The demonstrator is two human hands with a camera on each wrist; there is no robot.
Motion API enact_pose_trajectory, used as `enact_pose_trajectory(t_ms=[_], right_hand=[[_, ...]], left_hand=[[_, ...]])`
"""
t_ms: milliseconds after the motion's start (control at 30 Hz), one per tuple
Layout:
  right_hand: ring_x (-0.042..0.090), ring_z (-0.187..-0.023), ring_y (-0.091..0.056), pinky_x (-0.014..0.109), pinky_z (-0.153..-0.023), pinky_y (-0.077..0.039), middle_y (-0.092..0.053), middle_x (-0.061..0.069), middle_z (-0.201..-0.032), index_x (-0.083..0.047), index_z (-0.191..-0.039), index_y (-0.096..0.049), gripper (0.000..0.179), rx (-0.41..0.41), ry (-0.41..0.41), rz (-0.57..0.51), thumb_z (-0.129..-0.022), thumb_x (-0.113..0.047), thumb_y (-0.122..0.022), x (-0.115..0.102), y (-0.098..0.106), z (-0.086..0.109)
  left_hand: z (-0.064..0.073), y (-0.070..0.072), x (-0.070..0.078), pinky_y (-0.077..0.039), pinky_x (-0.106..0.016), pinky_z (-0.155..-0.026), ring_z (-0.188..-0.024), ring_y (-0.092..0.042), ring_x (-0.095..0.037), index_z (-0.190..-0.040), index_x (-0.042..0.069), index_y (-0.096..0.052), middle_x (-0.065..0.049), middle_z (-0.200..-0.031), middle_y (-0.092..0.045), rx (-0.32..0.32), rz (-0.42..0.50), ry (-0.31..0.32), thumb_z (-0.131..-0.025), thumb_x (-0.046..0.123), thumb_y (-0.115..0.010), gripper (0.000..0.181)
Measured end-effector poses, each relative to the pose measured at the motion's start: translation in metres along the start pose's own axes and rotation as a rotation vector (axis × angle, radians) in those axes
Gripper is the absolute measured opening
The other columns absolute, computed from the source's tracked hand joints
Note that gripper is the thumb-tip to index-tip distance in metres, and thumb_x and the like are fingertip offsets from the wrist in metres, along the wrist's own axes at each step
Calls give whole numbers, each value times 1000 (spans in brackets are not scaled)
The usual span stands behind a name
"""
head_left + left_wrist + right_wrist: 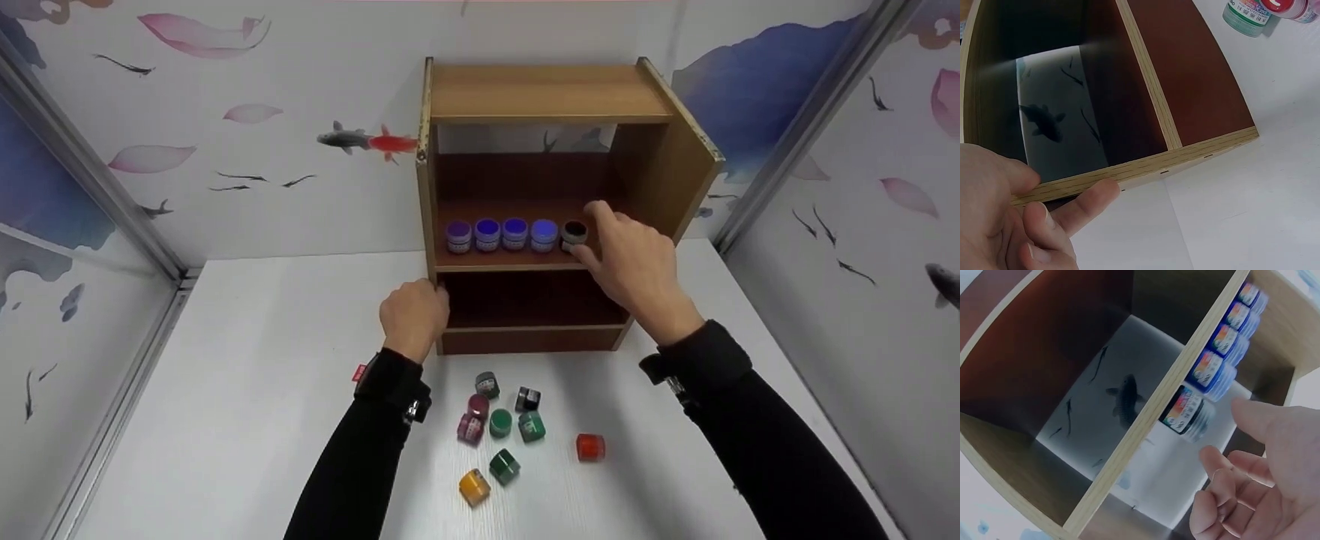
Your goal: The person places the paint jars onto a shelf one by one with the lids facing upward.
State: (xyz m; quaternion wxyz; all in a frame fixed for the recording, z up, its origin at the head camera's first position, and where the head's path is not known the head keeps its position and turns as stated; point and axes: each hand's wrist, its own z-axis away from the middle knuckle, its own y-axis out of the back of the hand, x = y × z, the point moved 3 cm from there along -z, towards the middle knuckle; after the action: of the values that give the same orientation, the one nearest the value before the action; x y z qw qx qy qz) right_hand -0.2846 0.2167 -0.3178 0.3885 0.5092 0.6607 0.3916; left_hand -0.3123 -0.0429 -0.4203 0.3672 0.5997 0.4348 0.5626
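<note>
A small wooden shelf unit (551,94) stands against the back wall. My left hand (415,316) grips the edge of its left side panel (1145,167), thumb on the inner side and fingers outside. On the middle shelf, several blue and purple paint jars (514,234) stand upright in a row. At the row's right end is a paint jar with black paint (574,234). My right hand (637,262) is beside this black jar, thumb and forefinger apart. In the right wrist view, a gap shows between the fingertips (1210,455) and the black jar (1188,415).
Loose paint jars lie on the white table (300,420) before the unit: green ones (501,423), dark red ones (471,429), a yellow one (474,487), grey and black ones (528,399). A red jar (590,447) lies apart to the right. Printed walls enclose the table.
</note>
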Motion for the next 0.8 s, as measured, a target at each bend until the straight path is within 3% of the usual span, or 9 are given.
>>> enact_pose_trajectory(t_ms=[267,433,800], right_hand=[[32,-63,-61,44,-49,-46,-61,11,-74,-7,-103,-54,32,4,61,33,-87,-28,-73,0,0,17],[33,-68,-64,45,-55,-51,-65,13,-78,-6,-94,-59,26,-10,112,6,-84,-22,-76,1,-8,28],[23,-63,-60,39,-53,-50,-67,8,-75,-8,-92,-67,21,-171,161,-29,-82,-23,-79,-3,-39,48]], left_hand=[[0,-1,0,-43,-35,-45,-55,-58,-18,-62,8,-61,-9,-64,-66,20,-14,-12,-99,26,-47,44],[0,-1,-1,-40,-33,-44,-55,-57,-18,-62,9,-60,-8,-64,-65,15,-5,-8,-99,26,-47,44],[2,1,0,-38,-32,-42,-55,-57,-18,-62,9,-57,-8,-64,-64,-7,-2,-8,-100,25,-45,43]])
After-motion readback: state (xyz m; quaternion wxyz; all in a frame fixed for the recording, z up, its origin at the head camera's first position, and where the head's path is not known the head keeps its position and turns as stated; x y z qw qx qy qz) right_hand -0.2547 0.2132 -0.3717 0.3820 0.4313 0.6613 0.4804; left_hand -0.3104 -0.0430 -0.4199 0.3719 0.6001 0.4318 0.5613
